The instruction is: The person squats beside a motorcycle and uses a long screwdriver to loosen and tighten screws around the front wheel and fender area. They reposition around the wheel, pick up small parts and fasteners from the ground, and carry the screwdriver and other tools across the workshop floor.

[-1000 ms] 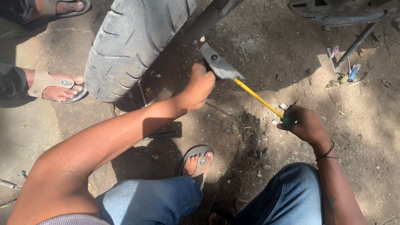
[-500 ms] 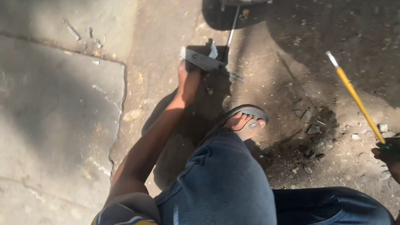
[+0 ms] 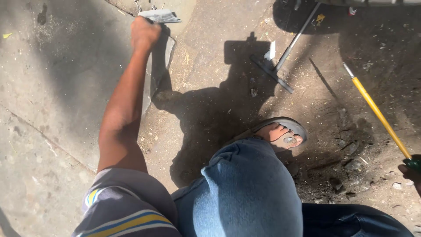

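Observation:
My left hand (image 3: 144, 33) is stretched out to the upper left, closed around a flat grey metal piece (image 3: 160, 16) over the concrete ground. At the right edge my right hand (image 3: 411, 172) shows only in part, gripping the dark green handle of a long yellow-shafted screwdriver (image 3: 377, 112) whose metal tip points up and left. Between the hands are my knee in blue jeans (image 3: 250, 188) and my foot in a grey sandal (image 3: 280, 131).
A dark metal stand leg (image 3: 285, 52) with a flat foot rests on the dirt at upper middle. Small stones and debris litter the dark oily ground at lower right. A cracked concrete slab fills the left side.
The view has swung left and away from the tyre. My left hand has carried the grey metal piece from the stand up and leftward. My right hand keeps hold of the screwdriver.

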